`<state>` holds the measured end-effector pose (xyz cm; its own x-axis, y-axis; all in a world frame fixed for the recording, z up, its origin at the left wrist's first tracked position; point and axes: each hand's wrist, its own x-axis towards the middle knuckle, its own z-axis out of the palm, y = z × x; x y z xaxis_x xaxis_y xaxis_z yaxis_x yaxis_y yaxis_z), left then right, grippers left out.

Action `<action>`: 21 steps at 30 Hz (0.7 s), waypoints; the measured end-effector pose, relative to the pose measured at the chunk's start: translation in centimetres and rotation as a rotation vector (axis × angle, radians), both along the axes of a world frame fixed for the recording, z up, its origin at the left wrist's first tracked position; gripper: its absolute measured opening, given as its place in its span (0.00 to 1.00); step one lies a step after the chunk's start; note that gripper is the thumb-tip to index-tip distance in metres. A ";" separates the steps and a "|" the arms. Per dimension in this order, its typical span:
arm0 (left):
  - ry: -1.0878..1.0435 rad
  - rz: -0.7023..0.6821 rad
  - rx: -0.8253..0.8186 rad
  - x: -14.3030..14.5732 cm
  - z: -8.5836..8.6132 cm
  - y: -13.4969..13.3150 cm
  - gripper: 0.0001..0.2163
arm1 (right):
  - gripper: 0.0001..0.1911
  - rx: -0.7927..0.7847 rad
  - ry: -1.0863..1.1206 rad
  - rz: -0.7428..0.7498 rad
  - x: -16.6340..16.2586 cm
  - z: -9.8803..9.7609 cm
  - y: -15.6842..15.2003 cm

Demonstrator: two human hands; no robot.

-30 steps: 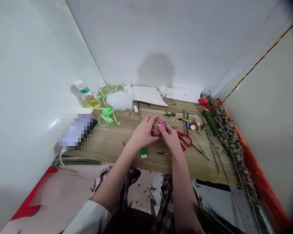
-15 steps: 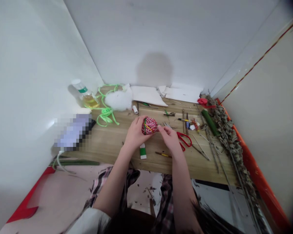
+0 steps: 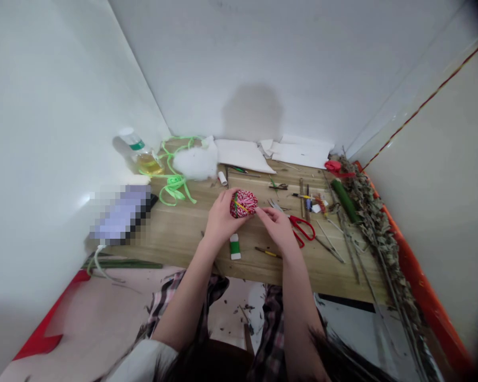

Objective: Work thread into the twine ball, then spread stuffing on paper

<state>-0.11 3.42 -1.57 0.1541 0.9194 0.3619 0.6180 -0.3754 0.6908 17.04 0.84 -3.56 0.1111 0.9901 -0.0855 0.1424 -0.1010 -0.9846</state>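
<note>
Above wooden table (image 3: 175,228): clasping red-and-white yarn ball (image 3: 245,203) in left hand (image 3: 221,216); holding right hand (image 3: 278,224) at its edge, cannot tell if pinching anything; near red-handled scissors (image 3: 301,219).

Pale walls (image 3: 207,58) stand at ten, twelve and two o'clock, the middle one bearing a soft shadow (image 3: 253,109). A wood-grain table (image 3: 175,228) spans the centre. Pale, littered floor (image 3: 225,318) shows at six.

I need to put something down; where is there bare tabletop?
Between the phone, green ribbon and left hand; a smaller patch lies between the red-handled scissors and the table's front edge. Crowded: the right end, with dried stalks, and the back, with white stuffing.
</note>
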 end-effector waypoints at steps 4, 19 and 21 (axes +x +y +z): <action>0.001 0.005 -0.018 0.1 -0.2 0.0 0.31 | 0.25 0.012 -0.005 0.009 0.0 0.2 -0.1; -0.008 -0.032 0.009 0.3 -0.7 0.1 0.31 | 0.26 0.029 -0.069 0.032 0.1 0.3 -0.2; -0.031 -0.032 0.008 0.3 -0.7 0.1 0.31 | 0.26 0.026 -0.048 0.036 0.1 0.3 -0.1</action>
<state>0.21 3.55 -2.24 0.1716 0.9114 0.3741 0.5843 -0.3999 0.7062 17.14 0.71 -3.29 0.0785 0.9954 -0.0550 0.1922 -0.0692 -0.9789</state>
